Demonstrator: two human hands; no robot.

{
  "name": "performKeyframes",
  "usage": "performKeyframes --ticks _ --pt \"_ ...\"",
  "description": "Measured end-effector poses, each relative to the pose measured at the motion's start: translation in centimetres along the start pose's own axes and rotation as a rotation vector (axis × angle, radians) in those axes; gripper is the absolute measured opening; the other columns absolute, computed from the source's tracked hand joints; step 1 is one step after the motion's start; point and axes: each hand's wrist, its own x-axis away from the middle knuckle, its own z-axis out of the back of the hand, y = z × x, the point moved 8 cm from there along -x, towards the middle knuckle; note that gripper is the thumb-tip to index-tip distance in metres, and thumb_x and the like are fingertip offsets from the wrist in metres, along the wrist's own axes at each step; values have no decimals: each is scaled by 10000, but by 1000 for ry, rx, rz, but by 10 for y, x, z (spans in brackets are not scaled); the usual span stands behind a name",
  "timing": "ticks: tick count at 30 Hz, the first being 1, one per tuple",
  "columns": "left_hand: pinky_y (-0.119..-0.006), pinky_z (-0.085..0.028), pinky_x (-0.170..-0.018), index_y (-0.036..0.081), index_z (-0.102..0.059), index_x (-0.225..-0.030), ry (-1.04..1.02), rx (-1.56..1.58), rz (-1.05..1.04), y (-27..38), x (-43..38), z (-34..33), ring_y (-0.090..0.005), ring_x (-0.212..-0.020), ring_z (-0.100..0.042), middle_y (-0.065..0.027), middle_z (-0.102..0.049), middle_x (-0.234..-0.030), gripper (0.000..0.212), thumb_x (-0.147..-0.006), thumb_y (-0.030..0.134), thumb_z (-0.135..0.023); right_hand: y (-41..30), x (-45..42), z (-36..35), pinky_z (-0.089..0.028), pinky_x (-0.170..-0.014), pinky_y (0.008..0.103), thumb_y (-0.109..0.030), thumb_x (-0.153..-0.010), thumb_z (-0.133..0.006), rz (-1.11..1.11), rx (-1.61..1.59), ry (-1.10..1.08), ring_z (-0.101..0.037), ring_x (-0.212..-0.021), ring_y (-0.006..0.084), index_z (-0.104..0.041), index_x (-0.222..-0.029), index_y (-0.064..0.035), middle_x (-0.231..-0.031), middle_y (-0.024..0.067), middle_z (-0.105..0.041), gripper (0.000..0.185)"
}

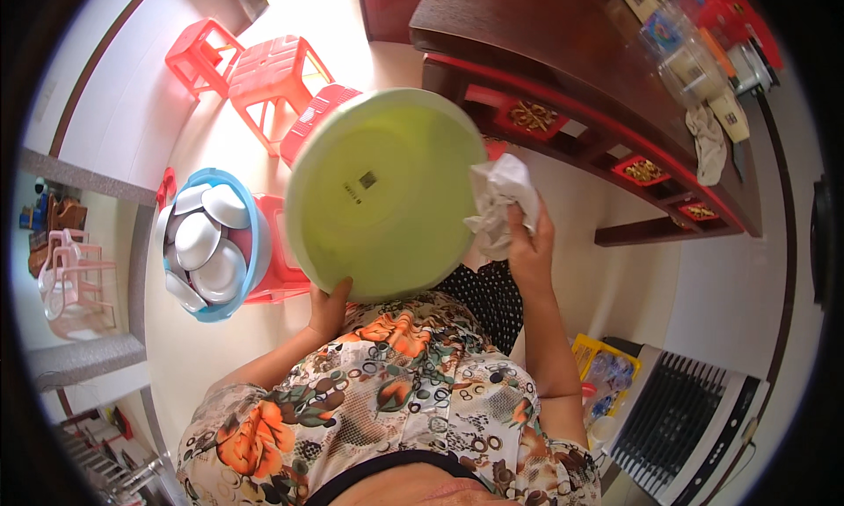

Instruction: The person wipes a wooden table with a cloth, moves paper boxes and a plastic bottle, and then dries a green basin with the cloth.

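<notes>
A large light-green plastic basin (395,229) leans against my front with its inside facing up at me; a small printed mark shows on its bottom. My left hand (330,308) grips the near left rim, thumb inside and fingers hidden behind. In my right hand (533,242) is a crumpled white cloth (504,193), held at the basin's right rim. To the left, a blue basin (264,249) full of white bowls (198,241) rests on a red plastic stool (280,226).
More red plastic stools (270,64) stand beyond the basin. A dark wooden cabinet (527,31) at the upper right bears jars (692,71) and a pale cloth (707,143). At the lower right are a yellow crate (626,400) of bottles and an air cooler (686,414).
</notes>
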Motion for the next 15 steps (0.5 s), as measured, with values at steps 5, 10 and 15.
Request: performKeyframes --ticks 5,10,15 --pt "-350 -484 -895 -20 -536 -1267 -325 -270 -236 36 -20 -45 -228 -1025 -589 -113 -629 -1140 379 -907 84 -595 -5 -9 -1 -476 -768 267 -97 -995 -557 20 165 -83 -588 -934 119 -576 -1248 34 -1074 99 -652 285" --pt "-350 -475 -917 -22 -519 -1285 -422 -379 -238 35 -45 -100 -221 -1044 -583 -122 -625 -1133 434 -859 33 -575 16 -19 53 -495 -815 348 29 -854 -553 195 501 175 -632 -969 291 -588 -1179 14 -1100 192 -637 327" --pt "-332 -479 -911 -28 -572 -1210 -537 -258 -77 19 -86 -113 -191 -1041 -600 -87 -655 -1102 369 -840 -27 -578 82 -14 79 -510 -923 420 -19 -825 -624 191 821 246 -566 -1152 400 -586 -1239 -42 -1326 205 -527 417"
